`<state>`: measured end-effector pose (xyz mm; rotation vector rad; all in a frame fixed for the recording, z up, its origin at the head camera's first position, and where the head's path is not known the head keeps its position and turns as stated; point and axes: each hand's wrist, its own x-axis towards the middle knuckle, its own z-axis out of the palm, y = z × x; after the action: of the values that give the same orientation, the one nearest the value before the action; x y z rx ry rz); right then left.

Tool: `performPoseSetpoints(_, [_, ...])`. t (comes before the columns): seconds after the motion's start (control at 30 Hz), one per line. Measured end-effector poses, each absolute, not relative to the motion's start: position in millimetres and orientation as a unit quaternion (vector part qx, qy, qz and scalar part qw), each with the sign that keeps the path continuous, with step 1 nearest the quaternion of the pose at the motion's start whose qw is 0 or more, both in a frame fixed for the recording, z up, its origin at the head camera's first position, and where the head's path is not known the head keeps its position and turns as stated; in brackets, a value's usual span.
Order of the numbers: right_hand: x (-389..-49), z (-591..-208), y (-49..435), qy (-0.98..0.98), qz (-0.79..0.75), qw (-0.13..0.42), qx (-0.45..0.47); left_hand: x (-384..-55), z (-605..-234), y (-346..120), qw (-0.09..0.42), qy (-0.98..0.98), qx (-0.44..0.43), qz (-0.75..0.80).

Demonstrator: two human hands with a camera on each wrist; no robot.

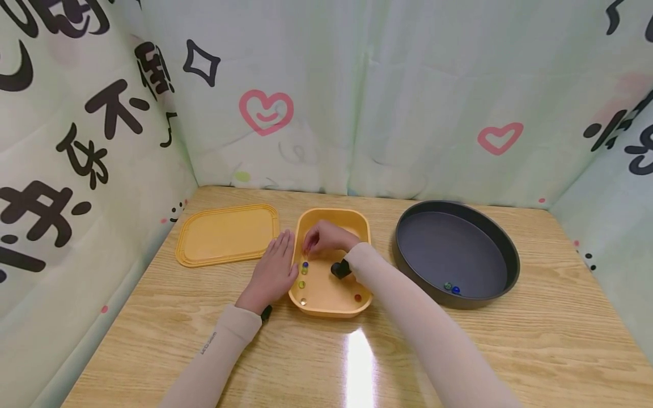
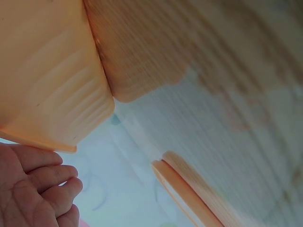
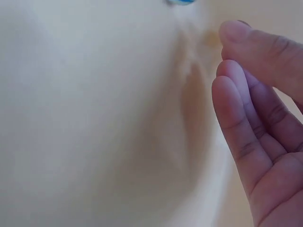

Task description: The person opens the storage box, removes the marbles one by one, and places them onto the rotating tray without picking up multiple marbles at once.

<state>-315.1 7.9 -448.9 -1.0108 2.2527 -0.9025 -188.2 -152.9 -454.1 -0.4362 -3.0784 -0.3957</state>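
My right hand (image 1: 325,237) reaches into a yellow-orange plastic box (image 1: 331,309), thumb and fingertips drawn together near its left wall. In the right wrist view the thumb and fingertips (image 3: 235,32) come close to each other; I cannot tell whether a marble is between them. Just below those fingertips lie a blue marble (image 1: 305,264) and a yellow-green marble (image 1: 304,271). Farther down that side are a yellow marble (image 1: 302,284) and a clear marble (image 1: 303,301). A red-orange marble (image 1: 357,298) sits at lower right. My left hand (image 1: 272,272), fingers extended, rests against the box's left rim.
A large round dark pan (image 1: 454,249) stands to the right, with a green marble (image 1: 448,286) and a blue marble (image 1: 456,290) inside. The flat yellow lid (image 1: 229,232) lies left of the box on the wooden table (image 1: 285,362). Printed curtains (image 1: 326,113) enclose the table.
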Motion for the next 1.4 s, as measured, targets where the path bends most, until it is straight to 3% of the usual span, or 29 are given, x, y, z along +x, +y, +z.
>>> performPoseSetpoints(0.7, [-319,-433,24,0.798,-0.467,0.216,-0.314,-187,-454,-151,0.012,-0.983,-0.143,-0.116])
performPoseSetpoints(1.4, [-317,-398,75,0.825,-0.450,0.141,-0.312,-184,-450,-149,0.009,-0.982,-0.140,-0.124])
